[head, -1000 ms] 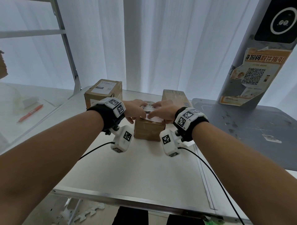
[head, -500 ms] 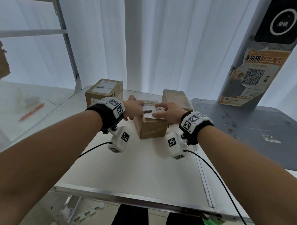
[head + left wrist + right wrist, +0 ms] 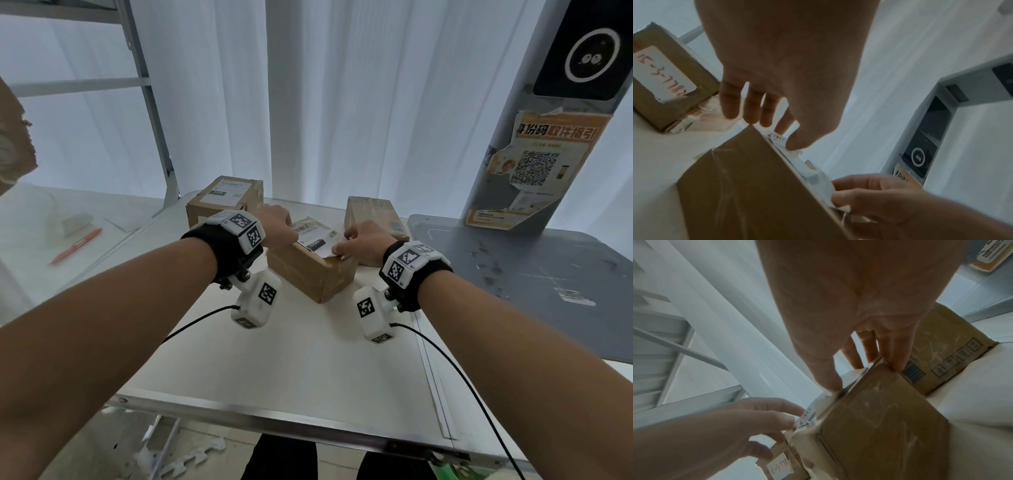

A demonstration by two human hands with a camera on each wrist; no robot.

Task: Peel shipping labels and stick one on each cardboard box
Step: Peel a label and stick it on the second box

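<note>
We stand at a white desk [image 3: 308, 359] edged in metal, with pale curtains [image 3: 342, 102] behind it and a grey stand [image 3: 531, 281] to its right that carries an orange poster with a QR code [image 3: 537, 168]. On a side surface to the left lies a red pen [image 3: 75, 246]. We count three cardboard boxes: the middle box [image 3: 308, 270] nearest us, a labelled box [image 3: 224, 200] behind it on the left, and a third box [image 3: 375, 214] behind on the right. One shipping label [image 3: 318, 240] lies on top of the middle box. Our left hand [image 3: 275, 228] presses the label's left end with thumb and fingertips. Our right hand [image 3: 364, 241] pinches the label's right corner, which curls up off the cardboard.
</note>
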